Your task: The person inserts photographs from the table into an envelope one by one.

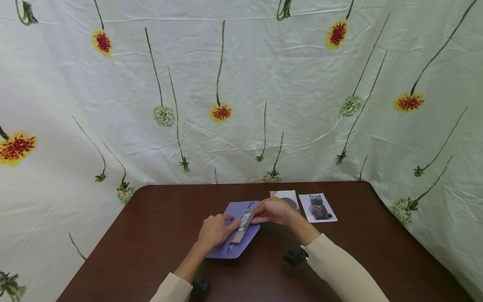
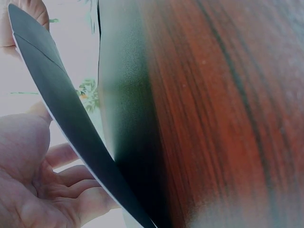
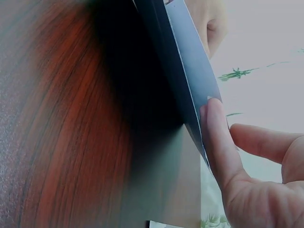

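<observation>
A purple envelope lies at a slant on the table in front of me, partly raised from the wood in the wrist views. A picture card with a grey-and-white animal print sits at a tilt over its pocket. My left hand holds the envelope from the left, thumb reaching across to the card's left edge. From the other side my right hand pinches the card's right edge; the right wrist view shows a finger flat on its back. The left fingertips are hidden behind the envelope in the left wrist view.
Beyond the right hand lie two more cards: a grey cat picture and, to its left, a partly covered print. The dark brown table ends at a white flowered curtain. Dark devices sit at both wrists.
</observation>
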Available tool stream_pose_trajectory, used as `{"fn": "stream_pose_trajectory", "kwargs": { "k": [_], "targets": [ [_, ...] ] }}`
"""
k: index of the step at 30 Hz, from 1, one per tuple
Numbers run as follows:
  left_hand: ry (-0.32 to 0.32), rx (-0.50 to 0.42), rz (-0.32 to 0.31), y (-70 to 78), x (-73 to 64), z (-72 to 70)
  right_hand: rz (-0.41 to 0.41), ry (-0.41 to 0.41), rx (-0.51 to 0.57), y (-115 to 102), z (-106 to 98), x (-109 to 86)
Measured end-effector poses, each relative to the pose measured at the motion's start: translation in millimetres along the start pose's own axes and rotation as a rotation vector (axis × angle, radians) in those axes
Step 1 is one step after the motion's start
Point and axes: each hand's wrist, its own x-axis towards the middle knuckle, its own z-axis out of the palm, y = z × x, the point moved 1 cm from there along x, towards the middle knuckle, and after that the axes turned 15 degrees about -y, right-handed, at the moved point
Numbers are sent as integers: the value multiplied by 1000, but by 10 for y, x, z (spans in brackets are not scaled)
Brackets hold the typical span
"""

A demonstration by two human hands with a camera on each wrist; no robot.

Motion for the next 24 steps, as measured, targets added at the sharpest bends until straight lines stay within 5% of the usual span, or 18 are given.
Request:
{"fn": "stream_pose_trajectory", "kwargs": {
  "k": [24],
  "targets": [
    [13, -15, 2, 31, -22, -9, 32, 15, 5, 145, 96, 208]
  ]
}}
